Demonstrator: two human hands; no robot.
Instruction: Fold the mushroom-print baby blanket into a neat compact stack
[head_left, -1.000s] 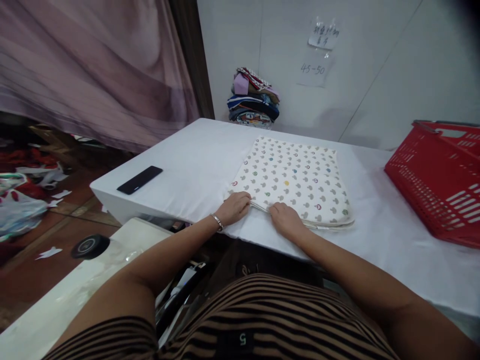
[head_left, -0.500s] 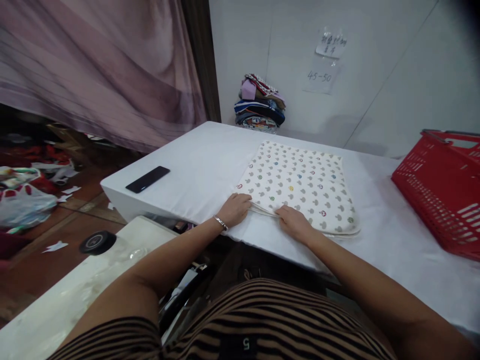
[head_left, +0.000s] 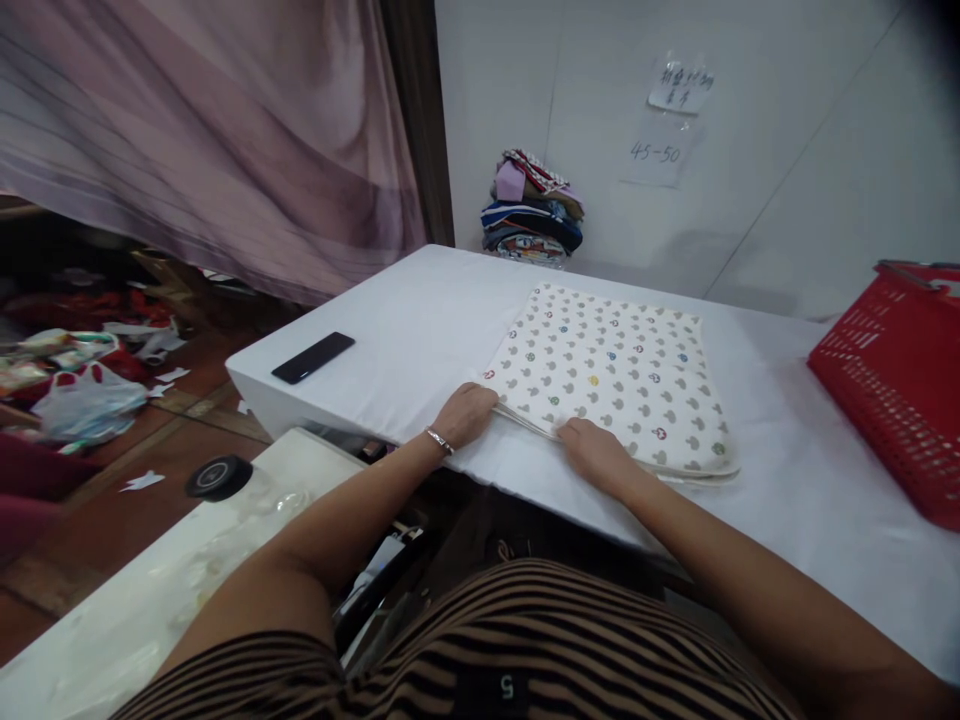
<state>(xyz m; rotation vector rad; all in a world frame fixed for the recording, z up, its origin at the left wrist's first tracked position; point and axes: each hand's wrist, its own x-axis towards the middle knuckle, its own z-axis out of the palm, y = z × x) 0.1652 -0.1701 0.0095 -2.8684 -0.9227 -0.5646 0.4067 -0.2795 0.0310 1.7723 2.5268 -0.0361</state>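
Two hands (left hand (head_left: 466,414), right hand (head_left: 595,453)) on one cloth (head_left: 611,375).

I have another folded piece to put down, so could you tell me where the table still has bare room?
The white table is bare between the black phone and the patterned cloth, and between that cloth and the red basket. The near edge is crowded: left hand and right hand rest there.

On the table (head_left: 420,320), a phone (head_left: 313,357) lies left of the folded cloth (head_left: 615,375).
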